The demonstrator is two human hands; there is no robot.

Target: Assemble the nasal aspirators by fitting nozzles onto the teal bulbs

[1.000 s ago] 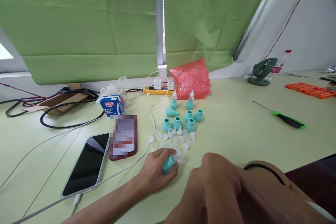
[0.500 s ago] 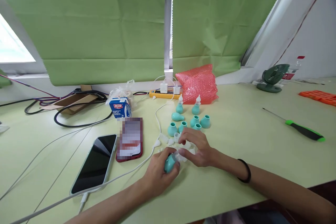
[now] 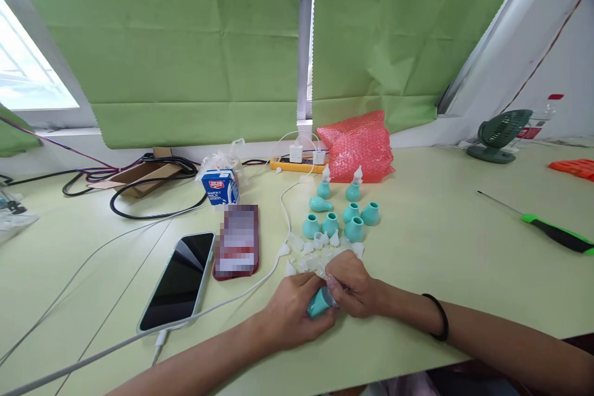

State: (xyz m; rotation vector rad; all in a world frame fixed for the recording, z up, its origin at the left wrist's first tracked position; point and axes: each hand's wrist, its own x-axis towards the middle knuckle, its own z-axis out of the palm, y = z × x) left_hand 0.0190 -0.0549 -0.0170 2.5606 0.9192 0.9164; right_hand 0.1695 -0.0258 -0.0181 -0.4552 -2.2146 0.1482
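Observation:
My left hand (image 3: 294, 309) is wrapped round a teal rubber squeeze bulb (image 3: 320, 303), low over the table. At the bulb's mouth my right hand (image 3: 351, 284) is closed, its fingers on a clear plastic piece that they mostly hide. Just beyond the hands lie loose translucent plastic parts (image 3: 320, 260) and small white cone tips (image 3: 335, 238). Behind those stand several open-mouthed teal bulbs (image 3: 355, 230), with one bulb (image 3: 320, 204) on its side. Two bulbs with clear necks and white tips (image 3: 354, 189) stand upright farther back.
Two phones (image 3: 179, 284) (image 3: 237, 241) lie left of my hands, crossed nearby by a white cable (image 3: 250, 289). Behind are a milk carton (image 3: 220, 187), a yellow power strip (image 3: 297, 165) and red bubble wrap (image 3: 359, 148). A screwdriver (image 3: 554, 232) and green fan (image 3: 503, 133) are at right.
My right hand has come down and closed at the bulb's mouth, where its fingers were spread before. The bulb in my left hand has tilted towards it. The view has shifted slightly.

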